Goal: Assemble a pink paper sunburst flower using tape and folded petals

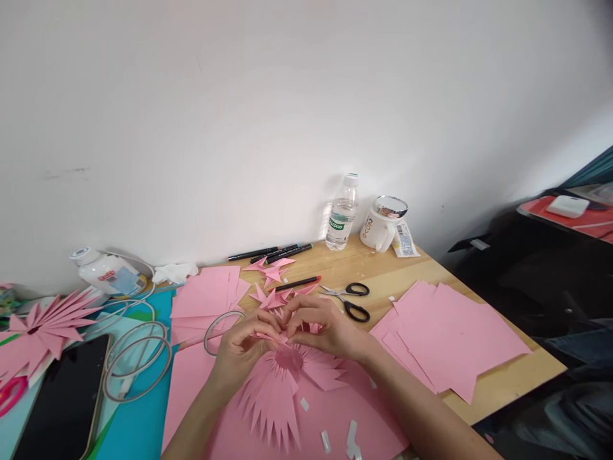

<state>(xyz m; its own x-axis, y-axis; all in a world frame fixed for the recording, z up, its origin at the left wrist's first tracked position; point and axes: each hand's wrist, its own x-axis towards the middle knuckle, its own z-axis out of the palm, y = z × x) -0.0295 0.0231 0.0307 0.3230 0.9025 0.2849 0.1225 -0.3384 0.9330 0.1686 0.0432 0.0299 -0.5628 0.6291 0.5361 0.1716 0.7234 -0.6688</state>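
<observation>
A pleated pink paper rosette (276, 402) with pointed tips lies on a large pink paper sheet (191, 383). Both hands meet at its far edge. The fingertips of my left hand (246, 342) pinch the folded paper there. My right hand (323, 326) pinches the same folds from the other side, its fingers curled and almost touching the left ones. Part of the rosette is hidden beneath the hands. Small white strips (352, 434) lie on the sheet near the rosette. Pink pointed paper scraps (272, 273) and a black pen with a red end (297, 283) lie just beyond.
Black-handled scissors (357, 311) lie right of the hands. Stacked pink sheets (450, 332) cover the right side. A water bottle (342, 214) and white mug (380, 223) stand by the wall. At left are a phone (64, 402), coiled cable (136, 364), another rosette (45, 322) and a pill bottle (108, 271).
</observation>
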